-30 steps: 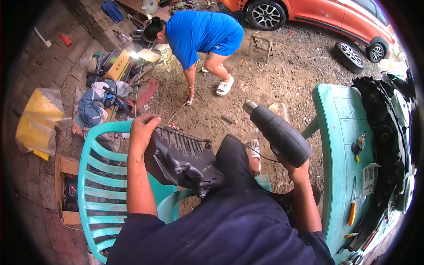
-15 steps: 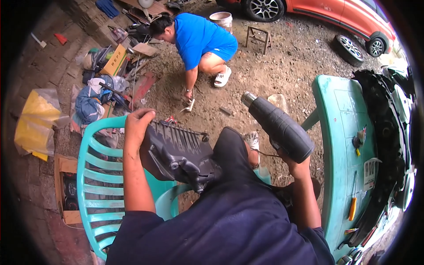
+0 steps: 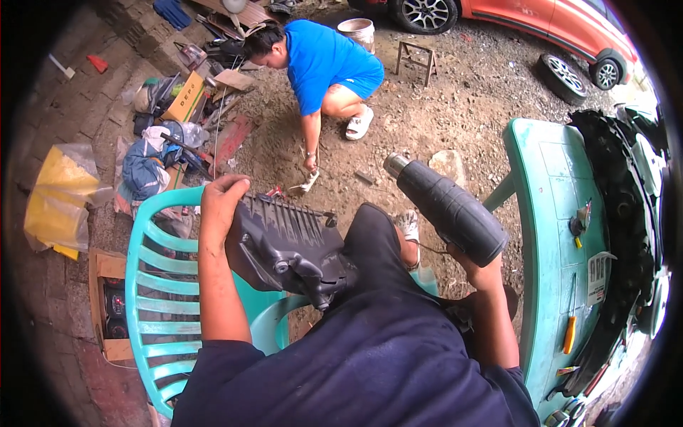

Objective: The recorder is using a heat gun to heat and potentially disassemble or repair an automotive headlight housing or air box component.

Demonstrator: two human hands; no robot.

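Note:
In my right hand (image 3: 482, 269) is a black heat gun (image 3: 452, 206), gripped by its handle, which its body mostly hides. Its metal nozzle (image 3: 397, 164) points up and to the left. My left hand (image 3: 225, 201) is closed on the upper left edge of a black ribbed plastic car part (image 3: 288, 245). That part leans against my thigh, over the seat of a green plastic chair (image 3: 163, 285). Pale streaks run down its ribs, and a gap separates it from the nozzle.
A co-worker in blue (image 3: 331, 64) squats ahead, one hand on a small white thing (image 3: 307, 182) on the ground. To my right a green table (image 3: 551, 185) carries a screwdriver (image 3: 570, 333) and a black bumper-like part (image 3: 622, 206). Mixed clutter (image 3: 153, 160) lies left; a loose wheel (image 3: 562, 80) lies near an orange car (image 3: 530, 25).
The heat gun's nozzle has shifted slightly left and down. The co-worker's hand and the white thing have moved a little. My left hand and the plastic part stay put.

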